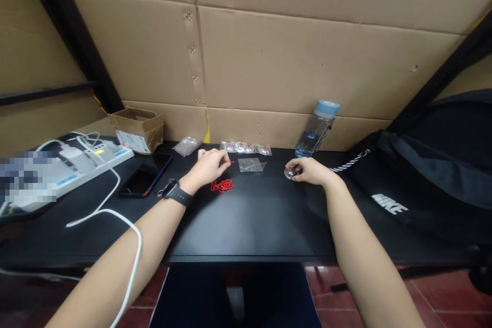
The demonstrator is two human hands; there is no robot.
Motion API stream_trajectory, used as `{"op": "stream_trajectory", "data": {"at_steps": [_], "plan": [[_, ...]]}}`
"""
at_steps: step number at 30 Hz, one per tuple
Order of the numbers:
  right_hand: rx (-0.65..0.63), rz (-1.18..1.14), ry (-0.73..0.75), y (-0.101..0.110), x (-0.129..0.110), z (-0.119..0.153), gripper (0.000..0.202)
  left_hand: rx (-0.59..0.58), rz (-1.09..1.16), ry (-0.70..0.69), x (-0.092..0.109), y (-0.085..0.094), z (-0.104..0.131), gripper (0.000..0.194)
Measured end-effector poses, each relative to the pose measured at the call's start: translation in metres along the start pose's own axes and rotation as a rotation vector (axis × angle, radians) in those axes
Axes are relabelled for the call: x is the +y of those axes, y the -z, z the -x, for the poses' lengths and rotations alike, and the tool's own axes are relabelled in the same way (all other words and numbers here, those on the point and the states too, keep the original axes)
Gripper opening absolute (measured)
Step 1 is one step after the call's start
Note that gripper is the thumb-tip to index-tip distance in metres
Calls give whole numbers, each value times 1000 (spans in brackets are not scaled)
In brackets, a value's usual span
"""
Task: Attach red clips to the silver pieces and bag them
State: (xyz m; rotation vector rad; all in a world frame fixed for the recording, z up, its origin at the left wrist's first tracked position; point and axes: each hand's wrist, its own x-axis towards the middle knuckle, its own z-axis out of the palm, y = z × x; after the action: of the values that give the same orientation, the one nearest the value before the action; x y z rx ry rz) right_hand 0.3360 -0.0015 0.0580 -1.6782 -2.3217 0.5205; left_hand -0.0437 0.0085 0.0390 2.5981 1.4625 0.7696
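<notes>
My left hand [210, 166], with a dark watch on its wrist, is closed in a pinch. A short red cord end [232, 163] sticks out from between its thumb and fingertips. Just below that hand, a loose bundle of red cord [222, 185] lies on the black table. Over to the right, my right hand [310, 170] grips a small shiny round metal piece [289, 172] at the tabletop, its fingers covering part of it. Between the hands is a flat clear plastic bag [251, 165]. Behind them lies a row of clear packets [246, 148] holding shiny round pieces with red spots.
A crumpled clear bag [187, 146] and an open cardboard box [138, 129] stand at the back left, near a phone [146, 177] and a power strip [73, 177]. A white cable crosses my left forearm. A water bottle [315, 130] and black backpack [430, 174] are right.
</notes>
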Motion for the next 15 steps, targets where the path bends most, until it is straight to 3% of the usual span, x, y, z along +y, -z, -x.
{"op": "stream_trajectory", "data": {"at_steps": [5, 9, 12, 15], "plan": [[47, -19, 5, 4, 0, 2, 38, 112, 104, 2, 23, 3, 3, 20], [197, -143, 110, 5, -18, 4, 43, 158, 129, -3, 45, 2, 6, 19], [282, -424, 243, -4, -45, 4, 47, 231, 136, 4, 59, 1, 9, 20], [251, -812, 351, -21, -76, 3, 56, 287, 131, -10, 69, 1, 12, 22]]}}
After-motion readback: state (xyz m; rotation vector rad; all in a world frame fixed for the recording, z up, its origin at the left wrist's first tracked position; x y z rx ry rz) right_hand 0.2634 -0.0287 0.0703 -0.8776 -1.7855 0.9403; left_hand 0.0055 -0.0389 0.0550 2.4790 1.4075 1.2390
